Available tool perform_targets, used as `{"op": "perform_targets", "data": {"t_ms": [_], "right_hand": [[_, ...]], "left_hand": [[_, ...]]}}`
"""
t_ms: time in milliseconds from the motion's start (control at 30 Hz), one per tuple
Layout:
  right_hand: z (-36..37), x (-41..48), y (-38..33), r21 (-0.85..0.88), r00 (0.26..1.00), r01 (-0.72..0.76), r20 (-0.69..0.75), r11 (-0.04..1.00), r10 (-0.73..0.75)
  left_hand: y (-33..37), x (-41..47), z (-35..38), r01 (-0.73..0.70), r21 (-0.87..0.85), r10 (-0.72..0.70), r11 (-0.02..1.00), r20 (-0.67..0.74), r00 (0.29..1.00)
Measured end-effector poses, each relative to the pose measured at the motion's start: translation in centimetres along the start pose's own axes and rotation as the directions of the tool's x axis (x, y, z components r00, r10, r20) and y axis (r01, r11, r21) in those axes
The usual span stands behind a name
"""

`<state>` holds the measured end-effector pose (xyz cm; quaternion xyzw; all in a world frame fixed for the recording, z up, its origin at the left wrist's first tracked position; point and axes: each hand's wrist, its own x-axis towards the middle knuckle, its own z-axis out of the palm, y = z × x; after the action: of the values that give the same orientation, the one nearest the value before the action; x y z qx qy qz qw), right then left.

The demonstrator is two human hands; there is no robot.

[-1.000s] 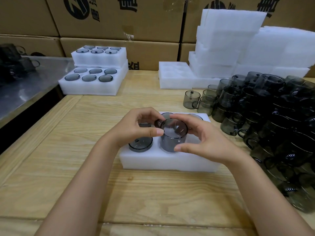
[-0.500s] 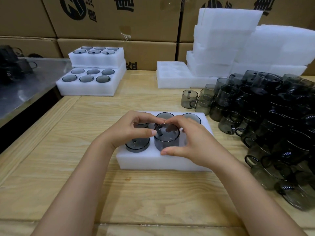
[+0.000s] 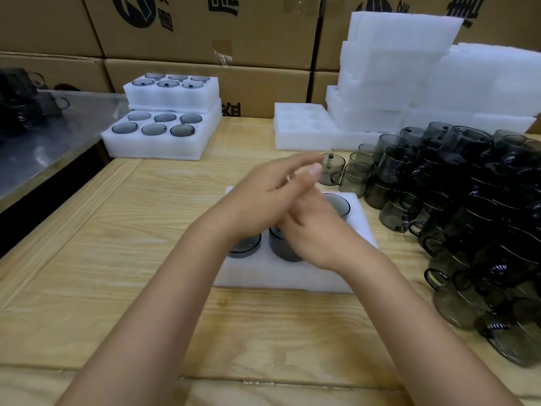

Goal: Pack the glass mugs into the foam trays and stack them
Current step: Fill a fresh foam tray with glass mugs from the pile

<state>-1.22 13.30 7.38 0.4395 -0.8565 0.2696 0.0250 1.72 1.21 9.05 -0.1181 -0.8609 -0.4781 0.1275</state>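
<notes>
Cardboard cartons (image 3: 205, 30) back the wooden table (image 3: 117, 230). At far left, two filled trays (image 3: 164, 142) sit stacked as before. Nearer, the foam tray (image 3: 287, 278) holds the mug (image 3: 281, 250) in its middle front pocket, standing proud of the foam beside a lower mug (image 3: 244, 247). Half a second ago both hands pinched its rim. Now the left hand (image 3: 263, 197) has let go and swung rightward across the right hand (image 3: 319, 232), fingers stretched out and empty (blurred by motion). The right hand lies over the mug with its fingers hidden, so its grip cannot be told. Loose mugs (image 3: 468, 215) crowd the right.
</notes>
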Motion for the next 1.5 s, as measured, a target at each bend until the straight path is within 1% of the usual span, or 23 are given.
{"op": "perform_targets", "data": {"t_ms": [67, 100, 200, 267, 400, 500, 600, 700, 767, 800, 833, 867, 900, 933, 967, 1000, 1067, 1100, 1133, 1200, 1267, 1400, 1500], "right_hand": [[0.5, 0.5, 0.0, -0.279, 0.979, 0.074, 0.202, 0.957, -0.017], [0.6, 0.5, 0.3, -0.366, 0.959, 0.106, 0.282, 0.925, 0.001], [0.9, 0.0, 0.7, -0.426, 0.913, 0.122, 0.401, 0.897, 0.066], [1.2, -0.2, 0.7, -0.453, 0.902, 0.115, 0.421, 0.884, 0.099], [1.3, -0.2, 0.4, -0.477, 0.917, 0.076, 0.378, 0.876, 0.126], [1.6, -0.3, 0.4, -0.505, 0.922, 0.081, 0.366, 0.859, 0.128], [2.1, -0.4, 0.9, -0.524, 0.951, 0.069, 0.292, 0.849, 0.103], [2.4, -0.7, 1.3, -0.456, 0.963, 0.007, 0.244, 0.890, 0.117], [2.5, -0.8, 1.4, -0.377, 0.977, -0.022, 0.189, 0.926, 0.101], [2.5, -1.0, 1.5, -0.314, 0.991, -0.032, 0.117, 0.949, 0.072], [2.5, -1.2, 1.5, -0.196, 0.999, -0.047, -0.002, 0.980, 0.047], [2.3, -1.5, 1.4, -0.029, 0.986, -0.078, -0.153, 0.997, 0.072], [2.0, -1.8, 1.4, 0.149, 0.943, -0.092, -0.304, 0.985, 0.134], [1.6, -2.1, 1.6, 0.222, 0.874, -0.085, -0.451, 0.971, 0.179], [1.0, -2.5, 1.9, 0.179, 0.797, -0.094, -0.576, 0.979, 0.182], [0.3, -2.9, 2.6, 0.081, 0.732, -0.135, -0.663, 0.988, 0.155], [-1.1, -3.7, 4.3, -0.062, 0.657, -0.240, -0.745, 0.969, 0.116], [-1.8, -4.2, 5.4, -0.083, 0.643, -0.297, -0.753, 0.951, 0.135], [-2.4, -4.5, 6.5, -0.070, 0.636, -0.368, -0.746, 0.927, 0.196], [-3.1, -5.2, 8.3, -0.031, 0.622, -0.537, -0.690, 0.843, 0.371], [-3.2, -5.6, 9.3, -0.102, 0.636, -0.650, -0.615, 0.753, 0.465], [-2.5, -5.7, 10.1, -0.253, 0.686, -0.712, -0.452, 0.655, 0.570], [-2.2, -5.6, 10.3, -0.290, 0.684, -0.725, -0.409, 0.624, 0.604]], "left_hand": [[-0.3, 0.2, 1.0, -0.017, 0.200, -0.013, 0.980, 0.147, 0.989], [-0.6, 0.2, 1.5, -0.005, 0.274, -0.052, 0.962, 0.200, 0.978], [-2.1, -0.1, 2.5, -0.002, 0.430, -0.122, 0.903, 0.261, 0.958], [-2.6, -0.4, 3.0, -0.011, 0.472, -0.124, 0.881, 0.253, 0.959], [-2.9, -0.4, 3.1, -0.018, 0.506, -0.116, 0.862, 0.232, 0.966], [-2.7, -0.6, 3.1, -0.037, 0.519, -0.098, 0.854, 0.229, 0.969], [-2.2, -1.0, 3.3, -0.017, 0.596, -0.092, 0.803, 0.152, 0.984], [-1.6, -1.8, 3.4, 0.071, 0.708, -0.024, 0.703, -0.075, 0.997], [-0.9, -2.7, 3.9, 0.115, 0.729, 0.061, 0.675, -0.211, 0.976], [-0.8, -3.2, 4.4, 0.091, 0.720, 0.135, 0.688, -0.250, 0.959], [-0.7, -3.6, 4.9, 0.043, 0.711, 0.228, 0.702, -0.281, 0.932], [-0.6, -3.9, 5.4, -0.013, 0.714, 0.315, 0.700, -0.293, 0.903], [-0.7, -4.0, 6.0, -0.062, 0.726, 0.378, 0.685, -0.282, 0.882], [-0.8, -4.1, 6.4, -0.097, 0.742, 0.414, 0.663, -0.255, 0.874], [-1.2, -4.2, 6.6, -0.115, 0.768, 0.432, 0.630, -0.225, 0.873], [-1.6, -4.2, 6.7, -0.111, 0.803, 0.433, 0.586, -0.195, 0.880], [-2.5, -4.3, 7.0, -0.067, 0.867, 0.388, 0.494, -0.150, 0.909], [-2.7, -4.3, 7.0, -0.043, 0.882, 0.354, 0.468, -0.143, 0.924], [-3.0, -4.3, 7.1, -0.024, 0.888, 0.331, 0.460, -0.147, 0.932], [-3.2, -4.0, 7.1, -0.005, 0.887, 0.326, 0.462, -0.165, 0.931], [-3.5, -3.7, 6.8, -0.002, 0.889, 0.350, 0.459, -0.179, 0.919], [-4.1, -3.0, 6.0, 0.004, 0.887, 0.349, 0.461, -0.186, 0.919], [-4.3, -2.2, 5.5, 0.037, 0.862, 0.368, 0.506, -0.254, 0.895]]}}
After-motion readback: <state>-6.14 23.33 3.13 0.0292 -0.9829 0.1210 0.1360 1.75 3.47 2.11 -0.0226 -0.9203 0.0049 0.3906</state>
